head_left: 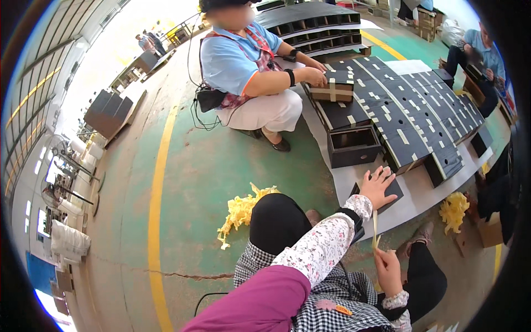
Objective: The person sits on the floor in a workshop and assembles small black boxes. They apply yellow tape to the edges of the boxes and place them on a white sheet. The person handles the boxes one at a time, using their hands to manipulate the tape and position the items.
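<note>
My left hand (379, 188) lies with fingers spread on a black box (390, 202) that rests on the white sheet, and covers part of it. Pinched in my right hand (388, 271) is the end of a narrow yellowish strip of tape (375, 232). The strip runs taut up to the near side of the black box, beside my left wrist. Just beyond my left hand stands an open-topped black box (354, 146). Past it, many black boxes with short tape pieces form a broad block (409, 110).
A co-worker (249, 72) squats at the far left of the block, both hands on a taped box (333, 91). Another person (487, 61) sits at far right. Crumpled yellow tape heaps lie on the floor, one left (243, 213), one right (453, 211). Stacked boxes (307, 22) stand behind.
</note>
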The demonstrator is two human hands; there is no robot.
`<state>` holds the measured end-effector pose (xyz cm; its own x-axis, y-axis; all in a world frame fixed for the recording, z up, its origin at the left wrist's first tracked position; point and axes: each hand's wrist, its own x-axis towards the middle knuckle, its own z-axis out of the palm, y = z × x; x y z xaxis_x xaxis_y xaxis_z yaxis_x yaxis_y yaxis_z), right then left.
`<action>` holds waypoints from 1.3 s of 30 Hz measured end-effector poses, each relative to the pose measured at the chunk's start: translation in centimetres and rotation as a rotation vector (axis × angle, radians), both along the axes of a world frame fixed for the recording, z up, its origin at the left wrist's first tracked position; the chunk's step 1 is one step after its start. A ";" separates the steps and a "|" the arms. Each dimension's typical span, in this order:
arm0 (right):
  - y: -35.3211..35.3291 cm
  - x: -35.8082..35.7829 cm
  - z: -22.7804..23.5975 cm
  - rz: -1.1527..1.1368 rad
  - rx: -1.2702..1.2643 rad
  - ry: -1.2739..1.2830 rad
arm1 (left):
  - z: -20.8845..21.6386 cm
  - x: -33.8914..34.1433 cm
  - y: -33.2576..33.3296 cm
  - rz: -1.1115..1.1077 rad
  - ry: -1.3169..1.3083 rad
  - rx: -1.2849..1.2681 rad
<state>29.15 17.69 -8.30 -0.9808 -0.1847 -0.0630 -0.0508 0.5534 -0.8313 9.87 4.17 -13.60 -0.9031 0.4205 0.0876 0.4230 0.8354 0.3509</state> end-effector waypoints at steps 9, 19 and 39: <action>2.6 2.5 1.7 0.160 -0.020 -0.034 | 0.6 1.5 1.8 0.219 -0.079 -0.015; 5.8 3.7 4.5 -0.358 -0.576 -0.379 | -0.7 -2.5 4.0 -0.147 0.066 -0.107; 8.4 -5.7 -1.2 -0.421 -0.954 -0.308 | -8.1 -7.5 -7.8 0.226 -0.808 0.666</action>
<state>23.45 26.06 -9.45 -0.9434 0.0595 -0.3262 0.2762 -0.4032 -0.8724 2.32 -3.61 -21.71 -0.8471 0.3244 -0.4209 -0.2795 0.4018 0.8721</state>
